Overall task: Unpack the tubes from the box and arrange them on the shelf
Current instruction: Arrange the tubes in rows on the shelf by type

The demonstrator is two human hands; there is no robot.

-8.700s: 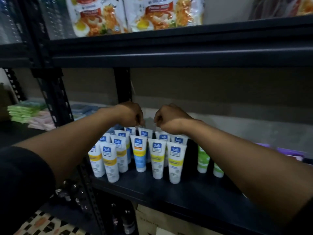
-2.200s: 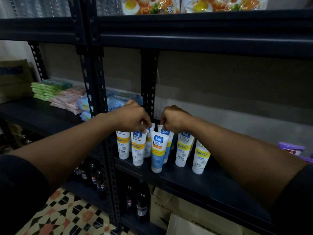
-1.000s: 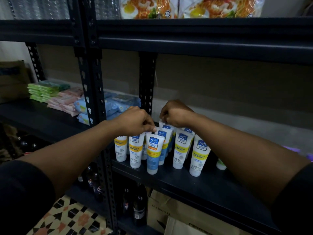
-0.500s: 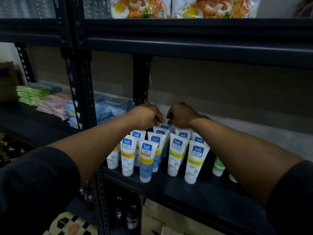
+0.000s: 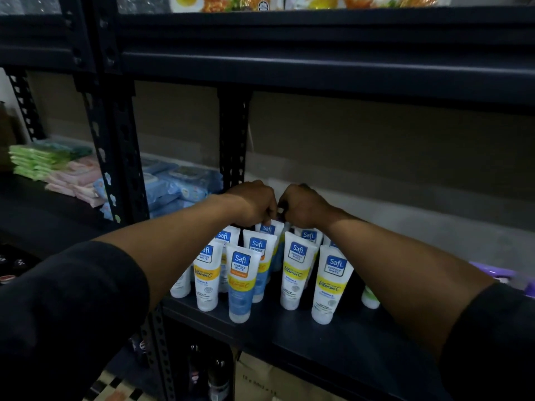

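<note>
At frame centre, white plastic tubes with blue labels (image 5: 296, 273) stand cap-down on the dark metal shelf (image 5: 333, 351). The left hand (image 5: 254, 204) pinches a rear tube (image 5: 267, 228) by its top; the right hand (image 5: 304, 206) curls, its grip hidden.

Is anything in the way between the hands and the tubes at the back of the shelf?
Nothing visible is. The left hand and right hand are past the front tubes, right at the tops of the back tubes. The left hand pinches one; the right hand's grip is hidden.

Left hand (image 5: 254, 202), right hand (image 5: 304, 206) atop tubes (image 5: 296, 273)
</note>
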